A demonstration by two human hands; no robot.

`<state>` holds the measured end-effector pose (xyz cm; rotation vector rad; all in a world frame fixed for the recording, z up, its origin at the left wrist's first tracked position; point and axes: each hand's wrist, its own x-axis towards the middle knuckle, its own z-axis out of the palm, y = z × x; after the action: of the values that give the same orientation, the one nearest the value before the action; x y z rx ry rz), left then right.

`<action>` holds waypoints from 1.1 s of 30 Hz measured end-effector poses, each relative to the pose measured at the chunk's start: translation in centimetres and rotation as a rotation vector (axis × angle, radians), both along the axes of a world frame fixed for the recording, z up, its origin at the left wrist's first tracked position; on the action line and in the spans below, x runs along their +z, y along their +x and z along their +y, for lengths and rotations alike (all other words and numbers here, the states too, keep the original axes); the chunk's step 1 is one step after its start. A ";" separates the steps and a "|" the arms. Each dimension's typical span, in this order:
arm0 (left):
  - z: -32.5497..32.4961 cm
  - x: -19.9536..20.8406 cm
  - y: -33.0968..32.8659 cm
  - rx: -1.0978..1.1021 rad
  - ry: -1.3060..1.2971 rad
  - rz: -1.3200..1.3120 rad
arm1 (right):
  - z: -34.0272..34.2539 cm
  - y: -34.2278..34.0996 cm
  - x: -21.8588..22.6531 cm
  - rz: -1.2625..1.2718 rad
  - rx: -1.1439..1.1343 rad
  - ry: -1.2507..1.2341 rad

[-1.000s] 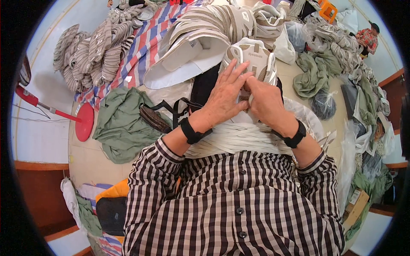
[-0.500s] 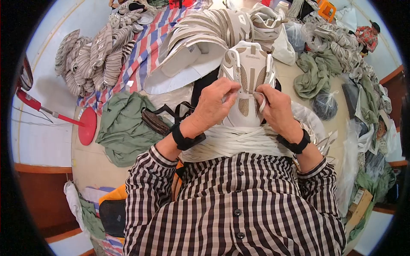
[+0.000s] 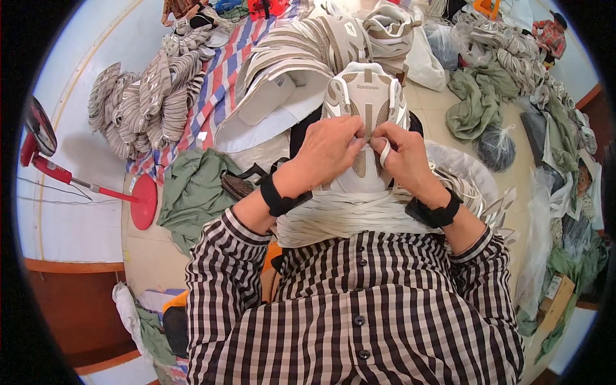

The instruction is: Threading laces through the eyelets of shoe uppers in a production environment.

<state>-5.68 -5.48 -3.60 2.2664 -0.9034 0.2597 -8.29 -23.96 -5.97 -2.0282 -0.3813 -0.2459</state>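
Note:
A white and beige shoe upper (image 3: 378,99) with mesh panels and a brown centre strip lies in front of me, over my lap. Both hands meet on its middle. The fingertips of my left hand (image 3: 328,149) are pinched together at the strip; whatever they grip is too small to make out. My right hand (image 3: 403,155) is closed on a white shoelace (image 3: 385,154), which loops out beside its fingers. Close to my belly, below the shoe upper, lies a thick bundle of white laces (image 3: 340,217).
Nested shoe uppers (image 3: 308,48) curve beyond my hands, more (image 3: 151,102) heaped at left on a striped sheet (image 3: 212,83). Green cloth (image 3: 192,186) and a red fan's base (image 3: 144,202) are left. Bagged goods (image 3: 497,153) and further piles line the right; other people sit far off.
My hands have come closer together over the shoe upper's middle, the left moving right. My view has shifted slightly.

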 end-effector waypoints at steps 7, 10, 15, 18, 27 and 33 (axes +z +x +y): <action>0.1 0.0 0.4 -0.069 0.202 -0.179 | -0.2 0.3 0.9 0.129 0.075 0.218; 1.7 0.5 -0.2 -0.059 0.355 -0.258 | -0.5 0.2 1.5 0.215 0.140 0.286; 16.3 0.9 0.0 0.286 0.424 -0.424 | -1.7 0.8 0.9 0.338 0.287 0.471; 28.5 3.0 -1.2 0.811 0.584 -0.140 | -1.9 1.0 1.0 0.440 0.249 0.457; 56.9 0.2 -15.9 1.494 0.945 -0.158 | -4.2 -2.1 5.7 0.436 0.211 0.583; 53.0 -5.5 -14.3 1.203 0.856 -0.069 | -14.8 -10.2 10.9 0.038 0.575 0.537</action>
<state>-19.97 47.47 -9.14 3.3604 0.5978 0.5272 -18.45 -38.75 4.97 -1.3306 -0.7636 0.0490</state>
